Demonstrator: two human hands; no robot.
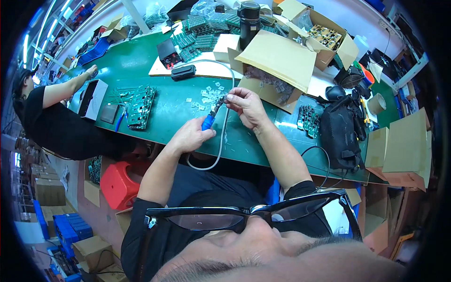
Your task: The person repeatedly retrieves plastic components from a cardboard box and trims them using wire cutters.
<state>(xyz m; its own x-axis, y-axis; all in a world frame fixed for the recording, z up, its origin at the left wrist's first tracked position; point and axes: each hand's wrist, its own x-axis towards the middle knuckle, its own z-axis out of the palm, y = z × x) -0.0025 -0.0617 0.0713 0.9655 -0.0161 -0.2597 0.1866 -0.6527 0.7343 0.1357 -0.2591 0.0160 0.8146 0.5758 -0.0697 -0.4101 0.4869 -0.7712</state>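
My left hand (189,136) is wrapped round the blue handle of a hand tool (208,122). A dark metal head on the tool points up and away toward my right hand (248,107). The thumb and fingers of that right hand pinch together at the tool's tip, on something too small to make out. A grey hose (223,141) loops past both hands and hangs over the table's front edge; where it joins is hidden. Just beyond the tool, small clear-white plastic pieces (210,95) lie scattered on the green table (176,108).
Green circuit boards (141,108) are stacked at left, beside blue-handled pliers (120,120). An open carton (277,58) of clear pieces, a black bottle (249,23) and a black bag (340,134) stand beyond and right. Another person's arm (66,91) reaches in at left, above a red stool (120,185).
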